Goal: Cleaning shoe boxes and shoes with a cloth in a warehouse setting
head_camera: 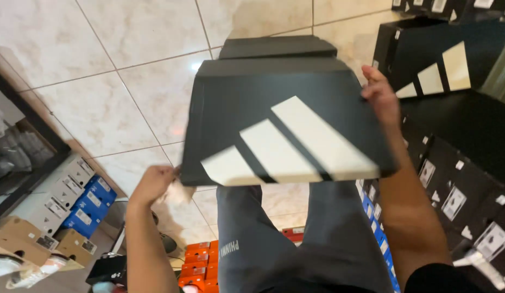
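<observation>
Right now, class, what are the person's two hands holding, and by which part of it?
Both hold one flat black cardboard shoebox lid with three white stripes: the left hand at its near left corner, the right hand on its right edge.

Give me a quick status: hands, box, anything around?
Both hands grip the black shoe box: left hand near corner, right hand far edge. Stacked boxes close on the right.

I see a flat black box lid (285,130) with three slanted white stripes at centre. Black boxes with white labels (459,190) stack at right. Grey, blue and brown boxes (68,201) sit lower left; orange ones (198,266) lie below.
</observation>
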